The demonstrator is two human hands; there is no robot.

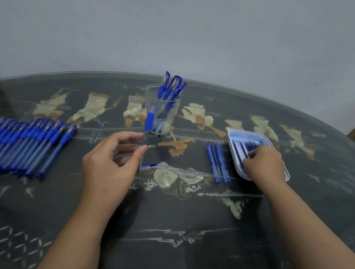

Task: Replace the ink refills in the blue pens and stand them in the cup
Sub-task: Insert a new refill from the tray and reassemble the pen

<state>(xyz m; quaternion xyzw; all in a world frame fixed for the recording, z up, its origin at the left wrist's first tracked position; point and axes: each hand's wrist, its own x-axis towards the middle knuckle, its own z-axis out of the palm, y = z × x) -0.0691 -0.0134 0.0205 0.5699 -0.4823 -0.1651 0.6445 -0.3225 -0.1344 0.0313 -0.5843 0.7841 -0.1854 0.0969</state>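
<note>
Pen (pixel 148 124) pinched upright by left hand (pixel 108 162), right hand (pixel 265 162) grasping refills (pixel 241 150) in tray (pixel 232 132), cup (pixel 146 95) by table's far edge (pixel 220 85).

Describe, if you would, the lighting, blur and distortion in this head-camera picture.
Head view: light is dim, flat and bluish, without hard shadows; the wide lens bows the far rim of the glass-topped dark table into an arc; the row of blue capped pens at left and the white plastic tray of refills are smeared; the clear plastic cup is sharper.
</note>
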